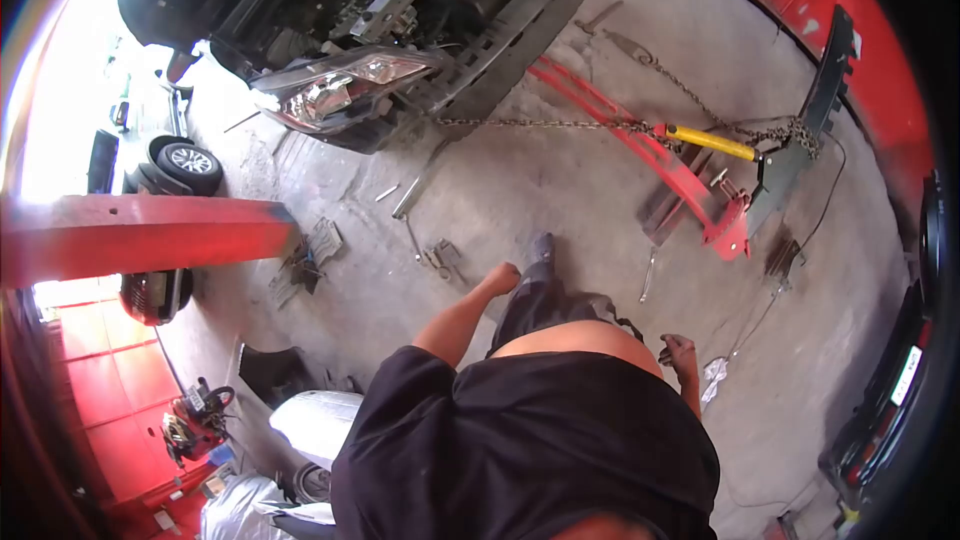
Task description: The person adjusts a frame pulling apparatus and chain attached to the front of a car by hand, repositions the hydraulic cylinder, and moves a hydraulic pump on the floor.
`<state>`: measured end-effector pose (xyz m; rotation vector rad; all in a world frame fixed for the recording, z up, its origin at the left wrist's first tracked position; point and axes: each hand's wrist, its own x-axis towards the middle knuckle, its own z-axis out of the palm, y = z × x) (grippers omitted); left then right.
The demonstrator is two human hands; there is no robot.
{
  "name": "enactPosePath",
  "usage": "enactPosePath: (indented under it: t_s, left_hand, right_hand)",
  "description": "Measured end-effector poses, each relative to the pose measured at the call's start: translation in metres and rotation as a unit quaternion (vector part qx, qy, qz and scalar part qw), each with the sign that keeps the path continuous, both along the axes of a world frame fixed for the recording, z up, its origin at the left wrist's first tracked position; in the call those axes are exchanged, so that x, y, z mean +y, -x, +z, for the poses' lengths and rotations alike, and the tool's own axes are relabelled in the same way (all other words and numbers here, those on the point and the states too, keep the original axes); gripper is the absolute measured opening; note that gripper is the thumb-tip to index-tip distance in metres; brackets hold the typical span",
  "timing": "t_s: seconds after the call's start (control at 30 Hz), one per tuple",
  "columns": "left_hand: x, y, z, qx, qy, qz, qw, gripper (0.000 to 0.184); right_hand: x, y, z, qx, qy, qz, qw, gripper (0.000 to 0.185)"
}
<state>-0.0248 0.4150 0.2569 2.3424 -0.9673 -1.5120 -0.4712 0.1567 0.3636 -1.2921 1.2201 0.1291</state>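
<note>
My left hand (503, 278) hangs beside my leg with its fingers curled closed, and nothing shows in it. On the other side of my body is my right hand (680, 352), its fingers loosely bent and slightly apart, holding nothing visible. Both hands are above the concrete floor and touch no tool. A metal clamp-like piece (441, 260) lies on the floor near my left hand. Farther ahead stands a dark car front (480, 70) with its bumper cover off. A chain (550, 124) runs from it to a red pulling frame (640, 145) with a yellow cylinder (710, 142).
A red beam (150, 235) juts in from the left. Scrap metal parts (310, 258), a long bar (421, 180) and a wrench-like tool (649, 275) lie on the floor. A dark car (885, 410) stands at the right; a wheel (190, 165) is at the left.
</note>
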Motion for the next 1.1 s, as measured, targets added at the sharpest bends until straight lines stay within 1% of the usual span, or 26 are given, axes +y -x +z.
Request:
enactPosePath:
  t_s: [0.1, 0.13, 0.17, 0.2, 0.23, 0.27, 0.3, 0.4, 0.5, 0.57, 0.63, 0.7, 0.77, 0.8, 0.87, 0.93, 1.0, 1.07, 1.1]
  left_hand:
    - [-0.031, -0.008, 0.030, 0.051, 0.058, 0.156, 0.985, 0.030]
    - [-0.028, -0.011, -0.023, 0.022, 0.152, 0.077, 0.985, 0.028]
    - [-0.024, -0.014, -0.077, -0.022, 0.250, -0.004, 0.968, 0.026]
    - [-0.020, -0.018, -0.128, -0.072, 0.341, -0.072, 0.934, 0.024]
    - [-0.034, -0.023, -0.085, -0.001, 0.261, -0.014, 0.965, 0.024]
    - [-0.050, -0.027, -0.037, 0.063, 0.174, 0.058, 0.981, 0.025]
    - [-0.068, -0.033, 0.021, 0.107, 0.089, 0.130, 0.982, 0.025]
    - [-0.060, -0.049, 0.013, 0.140, 0.129, 0.151, 0.970, 0.026]
    - [-0.047, -0.074, 0.019, 0.147, 0.061, 0.176, 0.971, 0.028]
    - [-0.028, -0.091, 0.002, 0.163, 0.052, 0.207, 0.963, 0.027]
    - [-0.017, -0.102, 0.021, 0.133, 0.003, 0.209, 0.969, 0.029]
    - [0.005, -0.110, -0.003, 0.099, 0.037, 0.144, 0.984, 0.030]
    - [0.016, -0.111, -0.018, 0.084, 0.029, 0.108, 0.990, 0.032]
    - [0.018, -0.108, -0.020, 0.089, 0.003, 0.106, 0.990, 0.034]
    - [0.019, -0.090, -0.018, 0.117, -0.011, 0.128, 0.985, 0.034]
    - [0.020, -0.063, -0.006, 0.150, 0.006, 0.162, 0.975, 0.033]
    - [0.013, -0.029, 0.004, 0.150, -0.003, 0.172, 0.974, 0.031]
    - [-0.001, 0.004, 0.026, 0.146, -0.036, 0.216, 0.965, 0.030]
    - [-0.014, 0.021, 0.049, 0.153, -0.074, 0.290, 0.942, 0.028]
  right_hand:
    - [-0.006, -0.025, 0.012, 0.015, -0.001, 0.039, 0.999, 0.033]
    - [-0.004, -0.032, 0.017, 0.026, -0.005, 0.055, 0.998, 0.033]
    - [-0.003, -0.037, 0.016, 0.023, -0.006, 0.071, 0.997, 0.032]
    - [-0.001, -0.045, 0.014, 0.020, -0.007, 0.085, 0.996, 0.032]
    - [0.000, -0.050, 0.012, 0.016, -0.006, 0.097, 0.995, 0.031]
    - [0.002, -0.062, 0.021, 0.042, 0.000, 0.102, 0.994, 0.030]
    - [0.003, -0.070, 0.021, 0.042, 0.012, 0.110, 0.993, 0.030]
    - [0.010, -0.085, 0.008, 0.048, 0.037, 0.118, 0.991, 0.029]
    - [0.009, -0.100, 0.002, 0.004, 0.078, 0.136, 0.988, 0.028]
    - [0.008, -0.109, 0.002, -0.020, 0.101, 0.147, 0.984, 0.027]
    - [0.004, -0.111, -0.004, -0.036, 0.110, 0.153, 0.981, 0.027]
    - [-0.002, -0.103, -0.021, -0.043, 0.103, 0.152, 0.982, 0.028]
    - [-0.010, -0.102, -0.021, -0.055, 0.122, 0.174, 0.976, 0.027]
    - [-0.014, -0.098, -0.020, -0.061, 0.131, 0.186, 0.972, 0.027]
    - [-0.029, -0.085, -0.026, -0.037, 0.096, 0.196, 0.975, 0.027]
    - [-0.044, -0.078, -0.027, -0.029, 0.077, 0.205, 0.975, 0.027]
    - [-0.057, -0.068, -0.015, -0.031, 0.073, 0.213, 0.974, 0.027]
    - [-0.068, -0.064, 0.005, 0.008, 0.041, 0.202, 0.978, 0.030]
    - [-0.071, -0.061, 0.009, 0.028, 0.023, 0.196, 0.980, 0.031]
